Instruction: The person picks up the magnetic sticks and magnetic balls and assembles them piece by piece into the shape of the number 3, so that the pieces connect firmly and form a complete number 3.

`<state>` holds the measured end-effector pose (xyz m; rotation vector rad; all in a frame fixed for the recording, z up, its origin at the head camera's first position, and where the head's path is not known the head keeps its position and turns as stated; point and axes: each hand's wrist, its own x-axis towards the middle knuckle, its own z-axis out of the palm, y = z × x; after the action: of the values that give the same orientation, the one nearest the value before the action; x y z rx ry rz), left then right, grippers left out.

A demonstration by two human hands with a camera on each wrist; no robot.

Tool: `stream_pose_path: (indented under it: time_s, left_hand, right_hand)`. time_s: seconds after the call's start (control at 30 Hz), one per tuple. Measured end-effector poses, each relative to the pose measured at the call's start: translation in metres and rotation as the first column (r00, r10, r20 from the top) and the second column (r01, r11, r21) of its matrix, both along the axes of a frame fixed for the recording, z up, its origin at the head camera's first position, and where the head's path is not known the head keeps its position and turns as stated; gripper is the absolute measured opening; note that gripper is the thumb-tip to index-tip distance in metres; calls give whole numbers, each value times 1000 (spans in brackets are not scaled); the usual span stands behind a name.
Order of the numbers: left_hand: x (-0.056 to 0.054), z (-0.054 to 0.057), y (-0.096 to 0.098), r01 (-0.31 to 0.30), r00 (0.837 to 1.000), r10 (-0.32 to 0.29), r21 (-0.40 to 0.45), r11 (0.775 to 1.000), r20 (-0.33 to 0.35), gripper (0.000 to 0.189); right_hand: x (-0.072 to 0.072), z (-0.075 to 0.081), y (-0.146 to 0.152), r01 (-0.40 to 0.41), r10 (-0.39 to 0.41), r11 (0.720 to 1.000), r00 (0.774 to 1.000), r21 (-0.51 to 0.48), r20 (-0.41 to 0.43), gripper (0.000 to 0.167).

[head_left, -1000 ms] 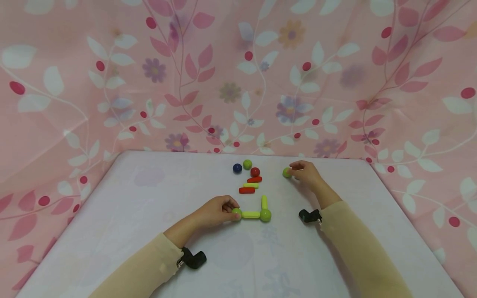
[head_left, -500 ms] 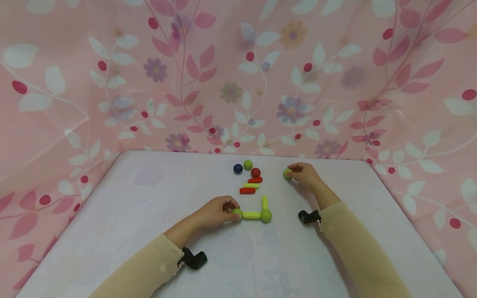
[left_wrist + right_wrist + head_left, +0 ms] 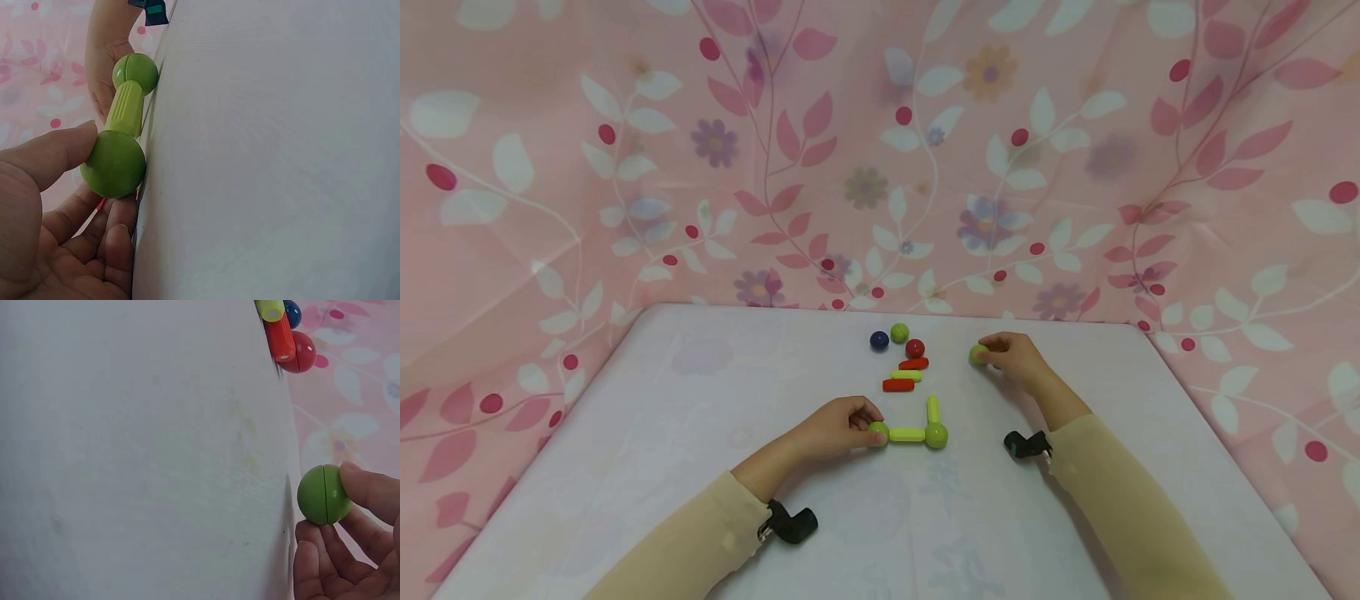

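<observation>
My left hand (image 3: 838,429) pinches a green ball (image 3: 114,164) at the left end of a joined piece. From that ball a yellow-green rod (image 3: 907,435) runs right to a second green ball (image 3: 936,435), and another yellow-green rod (image 3: 933,408) points away from it toward the back. Farther back on the right, my right hand (image 3: 1017,358) pinches a separate green ball (image 3: 324,494) between thumb and fingers. In the right wrist view a seam line shows around this ball.
Between the hands, toward the back, lie two red rods (image 3: 898,385) with a yellow-green rod (image 3: 906,376) between them. Behind them sit a red ball (image 3: 915,348), a dark blue ball (image 3: 879,340) and a green ball (image 3: 899,332). A pink floral cloth (image 3: 865,167) hangs behind the white table (image 3: 700,400).
My right hand has come slightly nearer with its green ball. The left hand keeps its hold on the joined piece, which stays in place.
</observation>
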<state>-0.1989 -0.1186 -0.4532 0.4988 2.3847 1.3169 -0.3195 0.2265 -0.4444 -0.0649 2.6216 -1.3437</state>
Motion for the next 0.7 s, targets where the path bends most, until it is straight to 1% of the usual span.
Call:
stream_pose_path:
  time_s: [0.3,0.47,0.7]
  left_hand:
    - [0,0,0,-2,1000,2,1,1000,9,29]
    - [0,0,1,-3,1000,3,1,1000,9,29]
    - [0,0,1,-3,1000,2,11,1000,8,30]
  right_hand:
    - [13,6,-3,-40,41,999,999,-28,20,45]
    - [19,7,-7,-52,53,998,998,-41,33,44]
    - [24,6,-11,-79,81,996,996,-43,38,43]
